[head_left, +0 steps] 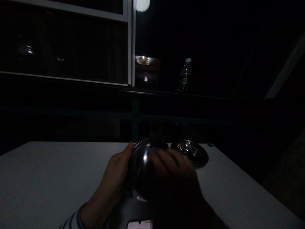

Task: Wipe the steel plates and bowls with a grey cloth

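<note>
A shiny metal bowl [143,168] is held tilted above the table, its rounded outside towards me. My left hand [116,168] grips it by the left rim, thumb up along the edge. Over the bowl's right side lies my right hand [176,168], its bent fingers against the metal and slightly blurred. Whatever may be under those fingers is hidden by the hand and the dark. Just behind the right hand, a second metal bowl [194,152] stands on the table with its hollow side visible. It is apart from my left hand.
The pale table [59,178] stretches to both sides. At its near edge a lit phone [139,224] shows in part. Beyond stand a dark ledge with a plastic bottle [185,78] and a window frame [131,44]. The room is very dark.
</note>
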